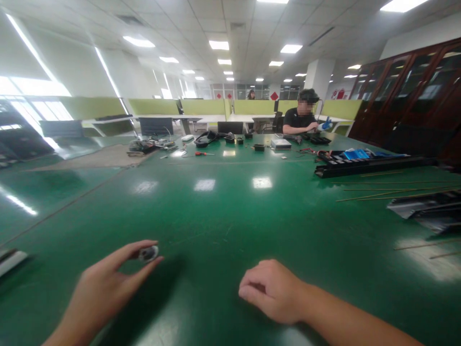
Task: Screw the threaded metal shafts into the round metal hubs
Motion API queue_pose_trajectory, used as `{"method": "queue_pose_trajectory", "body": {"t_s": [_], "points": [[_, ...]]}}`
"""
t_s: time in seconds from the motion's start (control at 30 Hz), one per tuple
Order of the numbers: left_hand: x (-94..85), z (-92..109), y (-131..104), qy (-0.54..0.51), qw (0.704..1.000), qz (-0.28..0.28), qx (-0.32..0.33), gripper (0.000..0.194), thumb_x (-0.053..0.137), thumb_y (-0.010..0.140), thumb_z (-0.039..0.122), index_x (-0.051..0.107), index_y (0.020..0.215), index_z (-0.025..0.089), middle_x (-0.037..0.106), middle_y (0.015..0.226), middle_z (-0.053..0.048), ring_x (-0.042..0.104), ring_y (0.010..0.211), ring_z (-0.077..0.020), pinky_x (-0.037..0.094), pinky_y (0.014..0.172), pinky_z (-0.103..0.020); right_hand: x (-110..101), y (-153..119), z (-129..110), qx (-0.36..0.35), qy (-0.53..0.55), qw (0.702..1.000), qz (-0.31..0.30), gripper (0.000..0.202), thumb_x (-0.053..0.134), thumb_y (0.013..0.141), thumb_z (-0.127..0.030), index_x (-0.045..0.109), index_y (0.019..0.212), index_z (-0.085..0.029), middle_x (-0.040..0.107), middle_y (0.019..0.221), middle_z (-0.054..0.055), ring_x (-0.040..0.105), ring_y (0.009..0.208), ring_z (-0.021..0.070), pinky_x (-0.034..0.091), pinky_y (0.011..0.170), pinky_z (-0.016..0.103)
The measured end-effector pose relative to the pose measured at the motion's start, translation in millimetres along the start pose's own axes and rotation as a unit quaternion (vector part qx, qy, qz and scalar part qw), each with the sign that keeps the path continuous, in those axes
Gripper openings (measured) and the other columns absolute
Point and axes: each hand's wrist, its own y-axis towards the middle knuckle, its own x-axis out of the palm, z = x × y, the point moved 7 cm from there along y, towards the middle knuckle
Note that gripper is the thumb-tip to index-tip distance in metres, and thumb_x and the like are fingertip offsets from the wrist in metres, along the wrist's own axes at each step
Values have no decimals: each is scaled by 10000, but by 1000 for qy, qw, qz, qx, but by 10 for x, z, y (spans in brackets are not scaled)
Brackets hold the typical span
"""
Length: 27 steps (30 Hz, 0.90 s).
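Observation:
My left hand [108,283] is raised over the green table [201,216] at the lower left. Its thumb and fingers pinch a small round object [148,253], whitish at the rim and dark in the middle. What exactly it is cannot be made out. To the right, my right hand [272,290] rests on or just above the tabletop with its fingers curled in. Nothing shows between those fingers, though their inner side is partly hidden.
A red screwdriver [202,154], a white box [281,143] and several small black parts lie toward the far edge. Black rails [360,166] and thin rods [392,190] lie on the right. Across the table sits a person [297,120].

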Motion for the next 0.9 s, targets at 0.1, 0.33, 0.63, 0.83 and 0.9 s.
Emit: {"method": "queue_pose_trajectory", "body": {"t_s": [0.1,0.33,0.63,0.83,0.9], "points": [[533,593,-37,-47,978,-122,165,333,740,795,481,724,1041,257,756,1006,4,714,894,-196,552,838,-249,-27,-22,173,76,32,996,32,160,627,921,-326,719,914,-195,711,696,-4,628,591,130,419,586,219],[1187,1334,-314,-94,909,-295,279,215,577,898,195,656,1095,230,697,966,-50,648,873,-200,506,774,-283,-62,-51,303,152,19,987,58,137,654,812,-201,640,945,-227,699,676,-39,616,572,132,394,577,227],[1258,1178,-622,-127,868,-352,328,450,588,972,258,417,1386,299,619,1103,-53,567,966,-219,446,848,-330,-58,-54,241,142,6,990,25,260,663,759,-199,647,1012,-254,711,739,-44,640,643,149,376,599,235],[1263,1258,-641,-128,862,-373,318,178,552,970,267,498,1135,231,589,1008,-53,534,920,-229,425,812,-341,-75,-52,200,130,-47,990,18,166,687,759,-220,678,919,-262,706,744,-40,616,681,164,343,635,258],[1252,1270,-647,-135,861,-369,322,176,546,974,285,500,1133,227,596,1014,-54,537,934,-232,424,840,-354,-64,-54,208,130,-46,990,16,167,693,759,-216,681,918,-265,705,741,-45,610,679,161,335,635,257]]}}
